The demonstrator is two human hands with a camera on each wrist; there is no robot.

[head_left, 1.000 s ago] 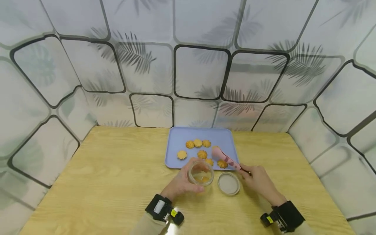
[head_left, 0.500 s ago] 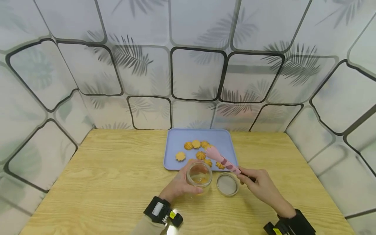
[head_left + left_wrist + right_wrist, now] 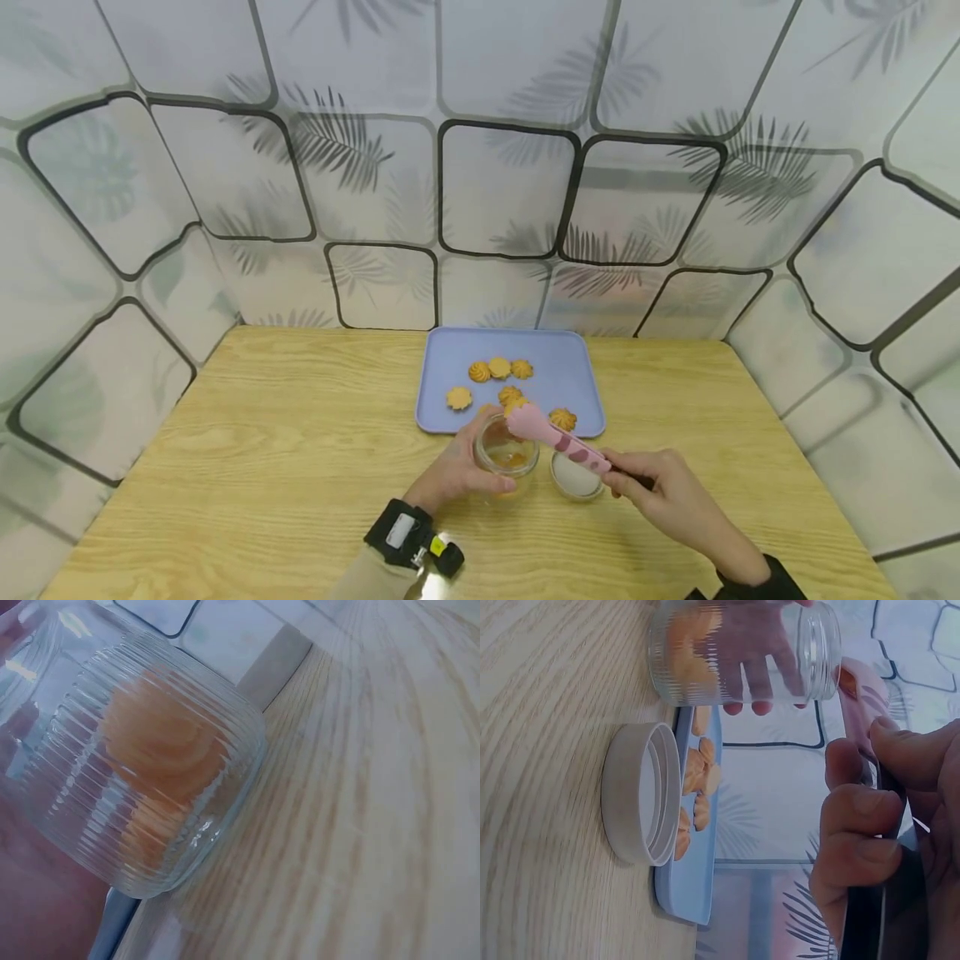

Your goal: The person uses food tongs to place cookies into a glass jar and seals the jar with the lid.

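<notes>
My left hand (image 3: 459, 473) grips a clear ribbed glass jar (image 3: 82, 780) from its left side, fingers wrapped behind it. Inside the jar lie cookies (image 3: 165, 735), at least two. In my right hand (image 3: 667, 492) is a pair of pink tongs (image 3: 558, 437) with dark handles (image 3: 866, 907), pressed between thumb and fingers. The tongs' tips hold a cookie (image 3: 515, 404) just over the jar's mouth. Several swirled cookies (image 3: 480, 372) are spread on a blue tray (image 3: 573, 367) behind the jar. A round pale lid (image 3: 630, 795) sits on the table right of the jar, partly under the tongs.
The wooden table (image 3: 285, 433) reaches back to a patterned curtain (image 3: 510, 192) that closes in the rear and both sides. The tray lies near the table's back edge.
My right hand has brought the tongs, with a cookie, from the tray's right part leftward and nearer to above the jar's mouth. The left hand and jar have hardly moved.
</notes>
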